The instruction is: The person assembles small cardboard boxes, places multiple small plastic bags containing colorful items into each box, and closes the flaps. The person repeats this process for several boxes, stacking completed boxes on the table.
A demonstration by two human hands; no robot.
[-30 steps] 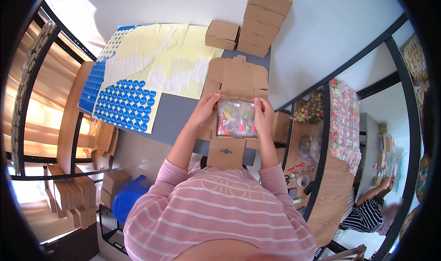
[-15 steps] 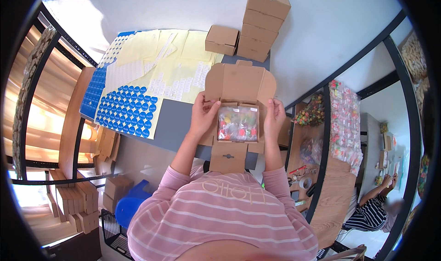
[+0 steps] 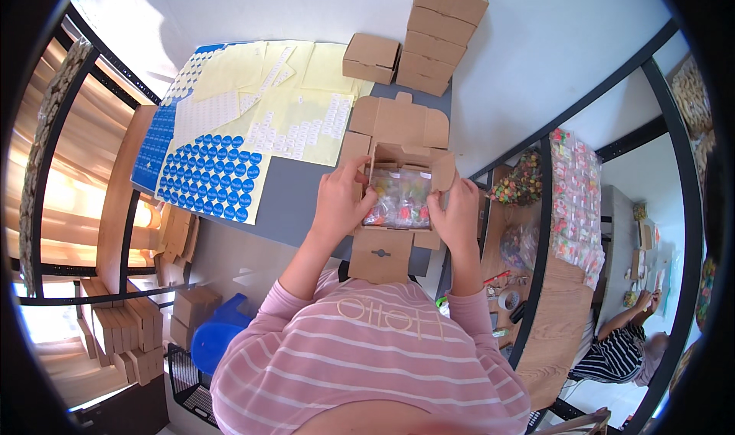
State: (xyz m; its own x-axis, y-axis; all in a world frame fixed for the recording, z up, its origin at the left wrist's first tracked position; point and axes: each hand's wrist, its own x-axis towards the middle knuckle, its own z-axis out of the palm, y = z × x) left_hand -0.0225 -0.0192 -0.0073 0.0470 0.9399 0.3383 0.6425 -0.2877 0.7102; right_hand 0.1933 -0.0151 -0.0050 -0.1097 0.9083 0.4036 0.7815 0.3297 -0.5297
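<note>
An open cardboard box (image 3: 406,118) on the grey table (image 3: 276,197) holds clear bags of colourful pieces (image 3: 400,196). Its tall back lid stands behind the bags, and a front flap hangs toward me. My left hand (image 3: 341,199) is closed on the box's left side, fingers curled at the edge. My right hand (image 3: 455,211) is closed on the right side, where a side flap (image 3: 442,171) is raised beside my fingers.
Sticker sheets (image 3: 210,178) cover the table's left; a box stack (image 3: 436,33) and single box (image 3: 370,56) stand behind. Shelving (image 3: 540,297) on the right holds bags and tape (image 3: 507,299); another person (image 3: 620,347) sits beyond it. A blue plastic object (image 3: 210,343) is at lower left.
Both hands have moved down the box's sides. The right side flap has risen and folded inward beside my right hand. The back lid shifted toward me, then away again.
</note>
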